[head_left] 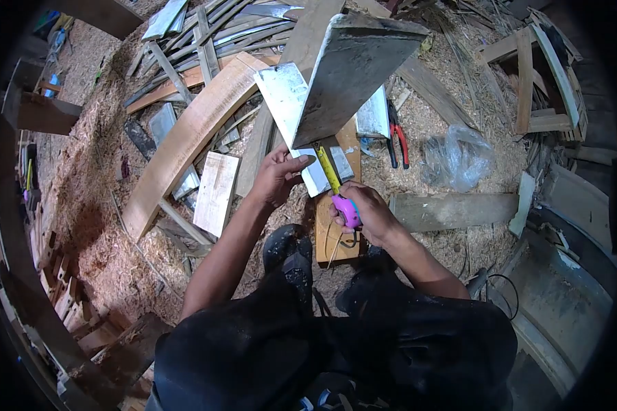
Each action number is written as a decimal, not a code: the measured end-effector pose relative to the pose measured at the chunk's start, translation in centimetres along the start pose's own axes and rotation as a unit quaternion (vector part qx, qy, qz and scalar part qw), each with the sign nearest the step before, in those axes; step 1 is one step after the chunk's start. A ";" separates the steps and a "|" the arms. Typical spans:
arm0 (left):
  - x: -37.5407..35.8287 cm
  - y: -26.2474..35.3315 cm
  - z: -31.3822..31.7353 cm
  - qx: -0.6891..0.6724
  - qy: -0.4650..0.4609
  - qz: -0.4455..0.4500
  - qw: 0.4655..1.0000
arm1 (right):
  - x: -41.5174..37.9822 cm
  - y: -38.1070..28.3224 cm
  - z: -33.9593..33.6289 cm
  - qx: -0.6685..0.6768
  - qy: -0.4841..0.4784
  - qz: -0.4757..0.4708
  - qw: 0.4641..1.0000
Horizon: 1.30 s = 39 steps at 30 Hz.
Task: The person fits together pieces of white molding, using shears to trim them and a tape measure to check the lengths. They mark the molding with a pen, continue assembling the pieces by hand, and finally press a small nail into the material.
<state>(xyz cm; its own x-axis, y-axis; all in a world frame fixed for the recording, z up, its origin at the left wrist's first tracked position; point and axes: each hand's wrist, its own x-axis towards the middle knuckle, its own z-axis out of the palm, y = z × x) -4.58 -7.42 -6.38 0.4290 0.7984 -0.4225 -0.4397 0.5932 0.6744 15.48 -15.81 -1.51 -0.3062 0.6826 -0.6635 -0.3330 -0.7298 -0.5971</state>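
Tape measure [347,212] in firm grip of right hand [365,211], near left hand [277,178] around white board's edge [314,179].

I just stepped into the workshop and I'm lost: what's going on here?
A person is working with a tape measure, held in the right hand, its yellow blade drawn out among the boards. The left hand is at the edge of a white-faced board; how firmly it grips is unclear. A broad grey board rises just beyond. Red-and-black-handled pliers lie off to the right, beside a clear plastic bag.
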 end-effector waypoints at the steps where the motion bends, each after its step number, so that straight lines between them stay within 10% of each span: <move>1: 0.0 -0.1 -0.1 0.000 0.001 -0.001 1.000 | 0.0 0.1 -0.1 0.000 -0.002 -0.002 1.000; 23: 0.9 0.9 -1.2 0.030 0.025 0.030 0.999 | -0.2 1.6 -2.8 -0.123 0.099 -0.135 0.978; 39: 5.5 6.9 -3.3 0.126 0.160 0.114 0.972 | 4.2 0.4 -7.7 0.037 0.192 -0.103 0.975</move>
<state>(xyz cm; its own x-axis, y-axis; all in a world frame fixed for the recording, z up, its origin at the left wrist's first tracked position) -7.84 1.35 -6.01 0.0572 0.9211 -0.3852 -0.2701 0.3857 0.8822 20.91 -13.53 -8.01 0.1271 0.7397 -0.6608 -0.4202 -0.5634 -0.7114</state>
